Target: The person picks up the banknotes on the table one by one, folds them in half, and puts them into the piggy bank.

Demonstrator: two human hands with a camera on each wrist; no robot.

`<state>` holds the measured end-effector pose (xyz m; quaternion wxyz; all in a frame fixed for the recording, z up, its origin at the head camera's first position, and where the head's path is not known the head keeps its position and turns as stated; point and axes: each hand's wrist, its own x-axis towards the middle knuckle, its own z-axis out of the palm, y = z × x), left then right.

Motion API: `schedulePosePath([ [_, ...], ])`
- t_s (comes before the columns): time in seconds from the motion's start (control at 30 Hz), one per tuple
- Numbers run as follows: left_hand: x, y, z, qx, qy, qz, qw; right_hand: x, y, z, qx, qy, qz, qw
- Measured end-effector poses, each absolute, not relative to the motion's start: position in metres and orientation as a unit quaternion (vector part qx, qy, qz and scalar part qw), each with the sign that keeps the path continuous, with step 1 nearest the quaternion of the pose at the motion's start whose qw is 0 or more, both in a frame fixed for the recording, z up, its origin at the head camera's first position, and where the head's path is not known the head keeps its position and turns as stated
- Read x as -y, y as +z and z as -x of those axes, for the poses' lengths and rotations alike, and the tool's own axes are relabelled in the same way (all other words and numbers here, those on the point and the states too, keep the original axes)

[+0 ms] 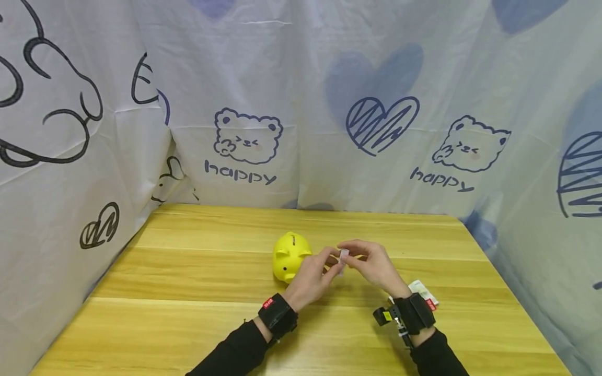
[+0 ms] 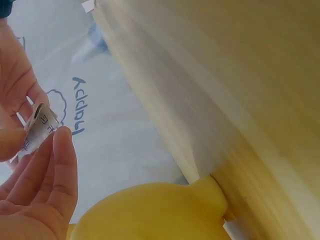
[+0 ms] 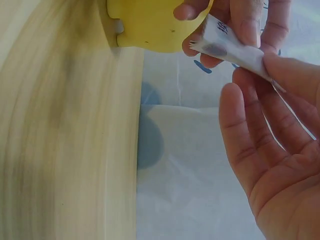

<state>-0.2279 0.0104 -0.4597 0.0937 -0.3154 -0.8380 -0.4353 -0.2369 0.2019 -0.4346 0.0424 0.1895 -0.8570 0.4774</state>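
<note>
A small folded paper slip (image 1: pixel 343 259) with grey print is held between both hands above the wooden table (image 1: pixel 188 292). My left hand (image 1: pixel 329 262) pinches its left end; in the left wrist view the slip (image 2: pixel 40 127) sits between the left hand's thumb and forefinger (image 2: pixel 62 150). My right hand (image 1: pixel 351 256) pinches the other end, and the right wrist view shows the slip (image 3: pixel 230 47) at its fingertips (image 3: pixel 235 100). A yellow piggy bank (image 1: pixel 289 256) with a slot on top stands just left of the hands, also seen as the piggy bank (image 2: pixel 150 212) and the piggy bank (image 3: pixel 145 22).
A few more paper slips (image 1: pixel 420 290) lie on the table behind my right wrist. White printed cloth (image 1: pixel 244 146) closes in the table at the back, left and right. Bare wood spreads in front and to the left.
</note>
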Motion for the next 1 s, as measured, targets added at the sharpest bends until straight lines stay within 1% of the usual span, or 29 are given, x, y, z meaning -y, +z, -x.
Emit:
schedulePosePath([
  [0.23,-0.010,-0.461,0.229,0.838,-0.447,0.303,0.083,-0.199,-0.432,0.234,0.861,0.480,-0.159,0.052],
  [0.47,-0.012,-0.461,0.230,0.847,-0.430,0.300,0.085,-0.191,-0.408,0.217,0.851,0.493,-0.173,0.046],
  [0.63,-0.013,-0.460,0.230,0.848,-0.424,0.306,0.088,-0.190,-0.401,0.213,0.843,0.506,-0.174,0.046],
  [0.8,-0.012,-0.460,0.230,0.850,-0.419,0.306,0.093,-0.190,-0.405,0.216,0.836,0.518,-0.177,0.038],
  [1.0,-0.011,-0.460,0.230,0.847,-0.425,0.305,0.095,-0.197,-0.425,0.230,0.829,0.531,-0.173,0.030],
])
